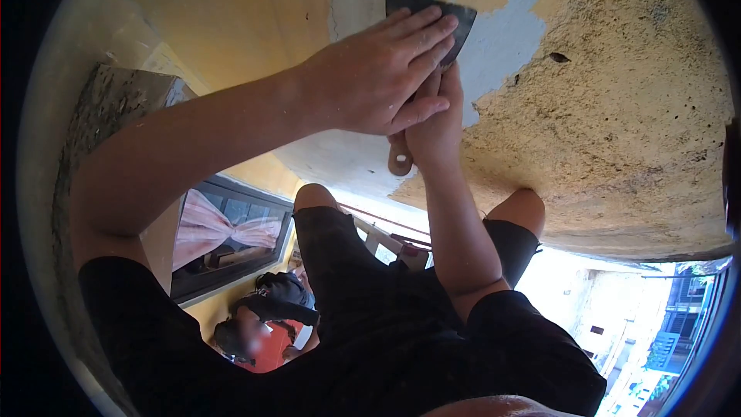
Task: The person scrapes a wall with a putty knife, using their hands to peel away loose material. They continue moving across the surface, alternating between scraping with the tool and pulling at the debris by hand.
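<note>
A scraper with a dark, wide blade [465, 25] lies against the wall, where yellow paint gives way to a pale grey-white patch [505, 42]. My right hand [436, 127] is closed round its handle, and the handle's wooden end with a hole [400, 161] sticks out below the fingers. My left hand [378, 77] crosses over from the left, its fingers stretched out flat on the blade and its thumb over my right hand. Part of the handle is hidden under the hands.
Rough, bare plaster [610, 108] covers the wall on the right. At the lower left are a dark-framed window [231, 235] with pink curtains and another person [282, 297] in dark clothes, near a red surface [270, 351]. A bright outdoor area shows at the lower right.
</note>
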{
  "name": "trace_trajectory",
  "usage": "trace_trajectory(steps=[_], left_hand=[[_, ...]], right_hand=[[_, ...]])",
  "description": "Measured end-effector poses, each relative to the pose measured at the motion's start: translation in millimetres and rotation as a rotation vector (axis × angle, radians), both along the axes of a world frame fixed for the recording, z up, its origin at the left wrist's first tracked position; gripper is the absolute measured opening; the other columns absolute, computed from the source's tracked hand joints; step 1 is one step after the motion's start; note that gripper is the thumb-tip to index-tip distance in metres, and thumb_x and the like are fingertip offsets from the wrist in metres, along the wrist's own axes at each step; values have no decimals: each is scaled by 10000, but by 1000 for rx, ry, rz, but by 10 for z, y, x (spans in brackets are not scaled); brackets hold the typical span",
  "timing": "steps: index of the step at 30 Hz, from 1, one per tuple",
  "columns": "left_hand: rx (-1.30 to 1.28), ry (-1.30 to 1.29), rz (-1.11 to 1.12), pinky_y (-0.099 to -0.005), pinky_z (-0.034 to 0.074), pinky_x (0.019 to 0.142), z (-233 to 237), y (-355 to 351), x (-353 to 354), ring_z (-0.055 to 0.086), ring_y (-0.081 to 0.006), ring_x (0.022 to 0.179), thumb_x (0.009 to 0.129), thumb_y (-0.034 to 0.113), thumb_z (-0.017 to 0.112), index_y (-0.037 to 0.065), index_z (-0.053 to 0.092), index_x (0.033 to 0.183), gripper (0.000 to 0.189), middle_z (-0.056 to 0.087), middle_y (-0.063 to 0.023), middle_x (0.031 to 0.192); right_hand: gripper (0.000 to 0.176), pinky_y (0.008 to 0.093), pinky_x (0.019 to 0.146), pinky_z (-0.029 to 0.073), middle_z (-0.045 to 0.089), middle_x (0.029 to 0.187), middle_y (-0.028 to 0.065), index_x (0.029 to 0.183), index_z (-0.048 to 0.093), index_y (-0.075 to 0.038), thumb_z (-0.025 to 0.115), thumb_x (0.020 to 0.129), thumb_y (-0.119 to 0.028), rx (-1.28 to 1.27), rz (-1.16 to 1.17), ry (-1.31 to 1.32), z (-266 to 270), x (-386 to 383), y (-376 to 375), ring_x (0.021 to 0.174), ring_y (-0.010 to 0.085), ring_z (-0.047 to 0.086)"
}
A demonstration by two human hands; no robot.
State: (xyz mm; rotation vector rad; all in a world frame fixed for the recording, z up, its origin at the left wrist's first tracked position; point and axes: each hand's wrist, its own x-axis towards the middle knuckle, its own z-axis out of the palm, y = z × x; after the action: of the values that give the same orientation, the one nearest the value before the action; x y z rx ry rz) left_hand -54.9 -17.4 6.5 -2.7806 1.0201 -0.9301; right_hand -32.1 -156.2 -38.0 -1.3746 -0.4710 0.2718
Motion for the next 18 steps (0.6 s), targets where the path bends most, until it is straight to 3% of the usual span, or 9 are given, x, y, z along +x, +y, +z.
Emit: trace_trajectory(steps=[2, 4, 6, 7, 8, 11, 14, 16, 18], left_hand=[[-11, 74, 1, -471, 340, 1130, -14, -9, -33, 391, -400, 1366, 953, 381, 560, -150, 495, 1296, 635, 431, -300, 1423], [-11, 53, 2, -472, 340, 1130, -12, 0, -5, 395, -397, 1364, 953, 383, 560, -149, 497, 1295, 636, 432, -297, 1423], [-28, 61, -7, -472, 340, 1129, -56, -15, -18, 399, -394, 1362, 953, 385, 559, -149, 499, 1293, 636, 433, -295, 1424], [-22, 56, -8, -471, 339, 1130, -68, -12, -21, 403, -393, 1360, 952, 390, 559, -149, 501, 1291, 639, 435, -294, 1422], [-8, 38, -7, -470, 338, 1131, -51, -3, -17, 407, -392, 1358, 952, 395, 560, -149, 504, 1288, 642, 438, -293, 1420], [-4, 41, -2, -471, 340, 1130, -15, -14, -24, 401, -391, 1362, 954, 403, 554, -141, 494, 1304, 650, 430, -289, 1428], [14, 21, 13, -469, 343, 1127, -8, -1, -18, 399, -391, 1363, 952, 402, 555, -130, 493, 1313, 646, 426, -282, 1436], [-8, 44, 6, -469, 346, 1125, -33, -27, -31, 400, -392, 1362, 950, 401, 558, -127, 495, 1314, 644, 426, -279, 1437], [-19, 64, 3, -469, 349, 1123, -24, 4, -9, 401, -393, 1361, 948, 400, 561, -123, 496, 1314, 642, 426, -276, 1438]], right_hand=[[320, 239, 651, 525, 629, 1005, 106, 1271, 443, -19, 349, 1065, -245, 57, -116, -85, -94, -45, 74, 862, 145, 635], [327, 245, 662, 533, 625, 1016, 109, 1284, 430, -19, 342, 1066, -246, 50, -78, -78, -85, 4, 78, 879, 149, 634], [249, 232, 329, 382, 570, 665, 62, 1180, 406, -41, 312, 1070, -244, 186, -54, -44, -122, 5, 97, 419, 101, 508], [317, 254, 698, 548, 624, 1056, 119, 1293, 410, -26, 334, 1070, -239, 2, 16, 96, -64, -8, -16, 927, 161, 645], [317, 254, 698, 548, 624, 1056, 119, 1293, 410, -26, 334, 1070, -239, 0, 16, 97, -94, -23, -7, 927, 161, 645], [294, 243, 539, 534, 633, 946, 108, 1263, 411, -30, 338, 1068, -238, 174, -47, 19, -97, 25, 75, 739, 150, 661], [291, 242, 541, 532, 627, 933, 105, 1245, 412, -28, 348, 1063, -246, -24, 20, 8, -22, 8, -29, 750, 147, 656], [275, 241, 546, 531, 624, 927, 109, 1206, 420, -25, 361, 1055, -247, 13, 3, -12, -62, -23, 8, 757, 148, 654], [265, 235, 436, 486, 617, 839, 92, 1170, 426, -19, 373, 1049, -249, 209, -46, 6, -90, -6, 69, 609, 137, 624]])
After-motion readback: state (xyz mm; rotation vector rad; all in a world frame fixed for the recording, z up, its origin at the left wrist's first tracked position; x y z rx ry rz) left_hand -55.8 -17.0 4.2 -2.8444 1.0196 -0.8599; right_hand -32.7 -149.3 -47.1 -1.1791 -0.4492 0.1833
